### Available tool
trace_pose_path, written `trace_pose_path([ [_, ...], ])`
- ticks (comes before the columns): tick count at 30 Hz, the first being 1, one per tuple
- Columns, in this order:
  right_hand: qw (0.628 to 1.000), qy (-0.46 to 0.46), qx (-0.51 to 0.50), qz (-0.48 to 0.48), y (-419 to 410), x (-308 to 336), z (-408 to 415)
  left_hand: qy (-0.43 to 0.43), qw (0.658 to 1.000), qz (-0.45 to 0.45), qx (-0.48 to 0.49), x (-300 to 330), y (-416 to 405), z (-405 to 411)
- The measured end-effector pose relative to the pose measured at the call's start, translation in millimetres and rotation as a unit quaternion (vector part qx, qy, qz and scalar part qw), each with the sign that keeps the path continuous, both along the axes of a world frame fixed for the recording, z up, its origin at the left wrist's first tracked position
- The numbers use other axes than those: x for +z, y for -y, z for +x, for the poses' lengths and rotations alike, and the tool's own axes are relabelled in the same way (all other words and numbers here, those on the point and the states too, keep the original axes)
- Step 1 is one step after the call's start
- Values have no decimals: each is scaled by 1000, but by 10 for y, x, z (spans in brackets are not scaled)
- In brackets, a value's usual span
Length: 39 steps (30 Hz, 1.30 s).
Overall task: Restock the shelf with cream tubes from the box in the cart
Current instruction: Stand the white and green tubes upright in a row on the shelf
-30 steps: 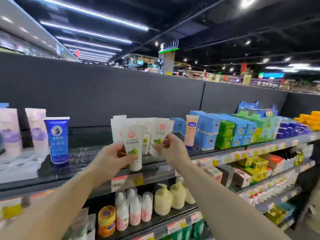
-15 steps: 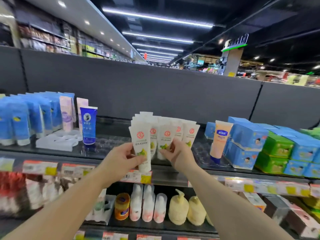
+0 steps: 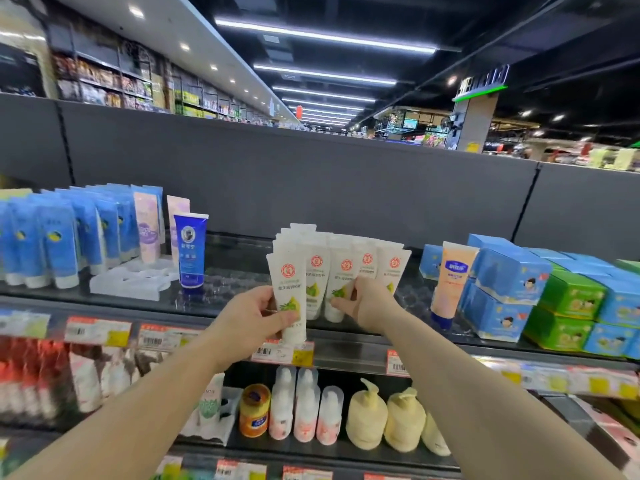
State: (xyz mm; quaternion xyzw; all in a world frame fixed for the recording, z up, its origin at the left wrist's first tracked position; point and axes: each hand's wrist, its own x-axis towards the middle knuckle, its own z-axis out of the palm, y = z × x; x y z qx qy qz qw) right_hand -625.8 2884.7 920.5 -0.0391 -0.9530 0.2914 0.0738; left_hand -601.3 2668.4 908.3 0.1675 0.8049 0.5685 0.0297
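Several white cream tubes [image 3: 367,268] with red round logos stand cap-down in rows on the dark top shelf [image 3: 221,289]. My left hand [image 3: 254,317] grips the front-left white tube [image 3: 290,292], thumb across its lower part, at the shelf's front edge. My right hand [image 3: 367,304] pinches the lower part of a neighbouring white tube [image 3: 341,282] in the front row. The cart and the box are out of view.
A dark blue tube [image 3: 189,251] and a clear plastic tray [image 3: 135,278] stand left of the white tubes, with light blue tubes [image 3: 59,237] further left. An orange tube [image 3: 448,278] and blue and green boxes [image 3: 554,296] fill the right. Bottles sit on the shelf below [image 3: 346,417].
The view has swung left, so the white tubes now sit in the middle. Both hands keep their hold on the front tubes and have settled lower at the shelf's front edge.
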Motion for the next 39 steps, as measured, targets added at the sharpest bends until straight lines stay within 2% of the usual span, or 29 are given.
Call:
trace_pose_path([
  [3,1000,5,-8,-12,-16,-12,3,1,1000,-8,-2,-29,-7,-5],
  [5,998,6,-14,-56,-35,-31,43,2,1000,-4,-6,-35,-30,-8],
  [8,982,-80,-59,-161,-60,-38,259,-5,1000,6,-15,-5,-98,-16],
  [10,979,-128,-39,-153,-86,-14,465,-14,999,19,-26,23,-183,-38],
  [14,989,-20,103,-107,-31,25,722,-39,996,45,-66,86,-470,-28],
  [18,991,-68,66,-99,-171,60,728,-56,993,41,-90,134,-711,-1],
  [20,990,-77,37,-112,-295,77,716,-141,988,-44,-48,93,-706,-20],
  [22,988,-93,0,-119,-392,75,658,-268,942,-203,-2,10,-647,-53],
  [23,989,-98,-17,-113,-416,65,612,-305,915,-264,10,-41,-619,-67],
  [25,990,-104,-31,-93,-407,32,504,-307,894,-326,12,-141,-573,-90],
  [34,993,-70,-51,-74,-347,-194,237,-337,897,-286,9,-270,-539,-109],
  [39,997,-64,-34,-30,-336,-186,214,-342,894,-289,15,-299,-532,-134],
])
